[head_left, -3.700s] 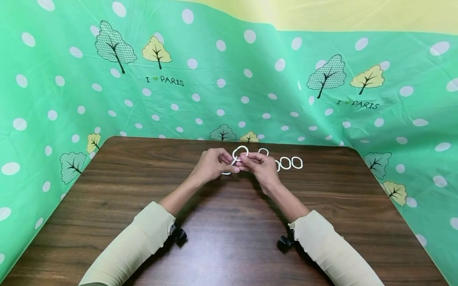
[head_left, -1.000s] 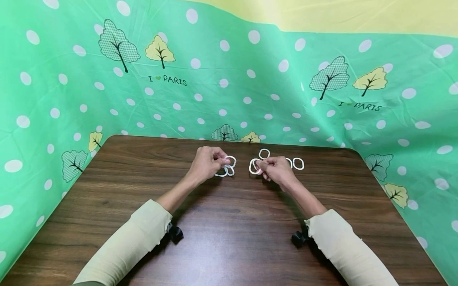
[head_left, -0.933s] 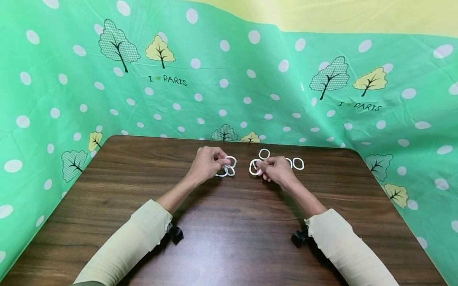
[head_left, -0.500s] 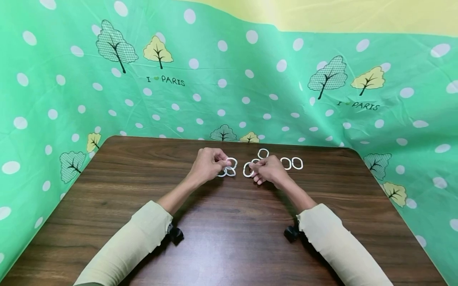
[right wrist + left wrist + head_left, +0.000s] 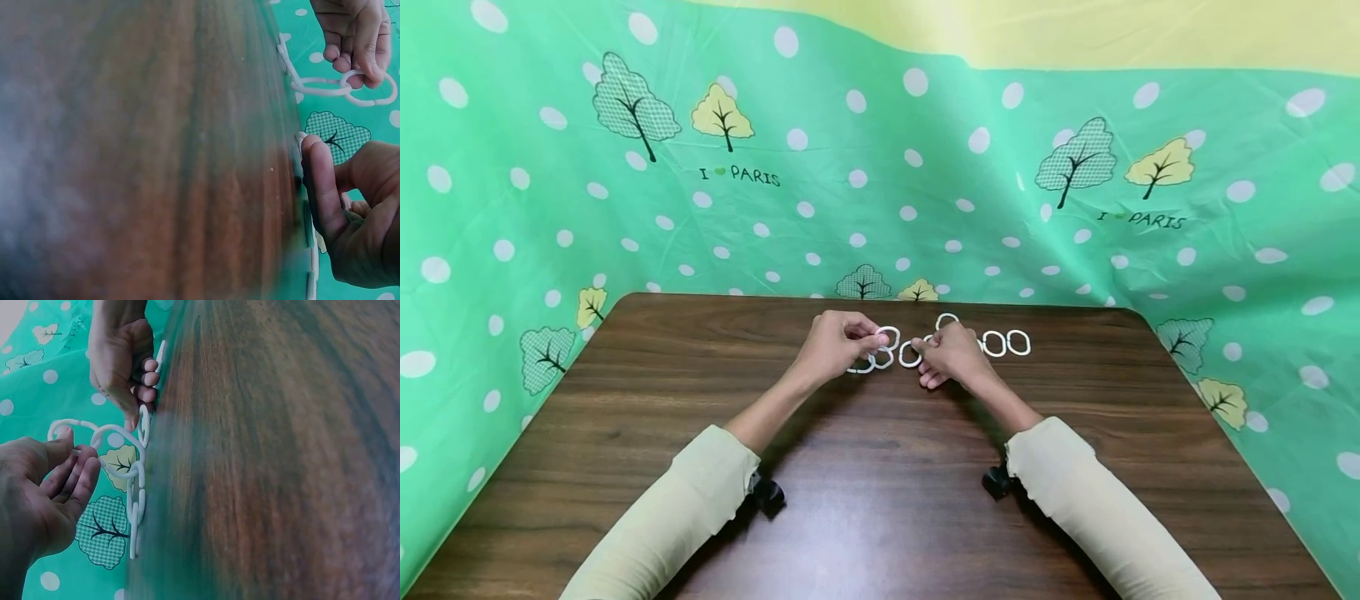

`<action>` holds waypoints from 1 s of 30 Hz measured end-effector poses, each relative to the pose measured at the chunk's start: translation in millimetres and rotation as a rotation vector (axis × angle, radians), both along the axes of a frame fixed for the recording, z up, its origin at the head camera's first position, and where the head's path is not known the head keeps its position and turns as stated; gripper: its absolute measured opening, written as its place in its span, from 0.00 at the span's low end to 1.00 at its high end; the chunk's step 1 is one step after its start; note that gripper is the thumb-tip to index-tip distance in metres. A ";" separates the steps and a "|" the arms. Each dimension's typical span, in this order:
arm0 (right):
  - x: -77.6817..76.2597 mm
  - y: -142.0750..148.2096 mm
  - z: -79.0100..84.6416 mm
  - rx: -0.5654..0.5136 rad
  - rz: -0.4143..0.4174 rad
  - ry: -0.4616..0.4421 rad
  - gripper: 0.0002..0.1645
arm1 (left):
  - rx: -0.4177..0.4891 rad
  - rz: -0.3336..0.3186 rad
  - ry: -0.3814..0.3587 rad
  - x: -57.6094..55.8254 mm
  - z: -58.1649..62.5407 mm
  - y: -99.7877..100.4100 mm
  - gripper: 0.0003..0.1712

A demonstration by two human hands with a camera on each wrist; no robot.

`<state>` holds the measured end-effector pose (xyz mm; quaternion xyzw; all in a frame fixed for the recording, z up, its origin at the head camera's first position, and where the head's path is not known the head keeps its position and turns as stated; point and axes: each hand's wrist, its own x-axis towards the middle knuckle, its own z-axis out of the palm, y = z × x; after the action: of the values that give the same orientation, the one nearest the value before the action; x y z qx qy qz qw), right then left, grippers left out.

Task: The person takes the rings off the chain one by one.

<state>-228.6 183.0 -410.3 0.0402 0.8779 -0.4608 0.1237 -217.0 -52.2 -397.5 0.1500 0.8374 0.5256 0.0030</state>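
My left hand point(image 5: 838, 346) pinches a white chain link point(image 5: 898, 337) between thumb and fingers, raised over the table. In the left wrist view it is hooked into more white links point(image 5: 133, 515), which trail down to the tabletop. Just right of this chain, a separate white link point(image 5: 901, 355) lies on the table. The thumb and a finger of my right hand point(image 5: 958, 354) are on its right side, gripping it; the exact contact is partly hidden. From the right wrist view, only a bit of that link point(image 5: 301, 136) shows at the fingertip.
Beyond my right hand lies another loose link point(image 5: 947, 315). Several more links point(image 5: 1028, 342) sit in a row to its right, one partly covered by the hand. The brown wooden table point(image 5: 880, 467) ends just behind them, against a green dotted cloth point(image 5: 820, 183).
Earlier both hands met over the linked pieces, then parted. Since a second ago my right hand has slid a loose link left across the table, close to the chain. My left hand stays nearly still.
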 end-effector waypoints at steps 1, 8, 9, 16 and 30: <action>-0.7 -0.1 -0.3 0.005 0.001 -0.003 0.21 | 0.007 -0.001 0.001 0.3 -0.6 -0.8 0.09; -2.2 1.4 -1.1 -0.004 0.003 -0.013 0.22 | 0.010 -0.005 -0.006 0.9 -2.5 -2.8 0.09; -2.3 1.9 -1.5 -0.007 0.006 -0.015 0.22 | 0.011 -0.006 -0.012 1.0 -2.7 -2.9 0.09; -2.0 6.1 -2.0 -0.044 0.021 -0.021 0.22 | 0.067 0.007 -0.036 0.4 -3.0 -3.1 0.08; 11.4 3.0 6.3 -0.180 0.152 0.123 0.13 | 0.096 0.015 -0.025 -1.7 0.4 -3.5 0.07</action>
<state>-217.2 186.0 -404.0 -0.0658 0.8394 -0.5287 0.1075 -218.8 -55.7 -397.2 0.1372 0.8123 0.5669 0.0022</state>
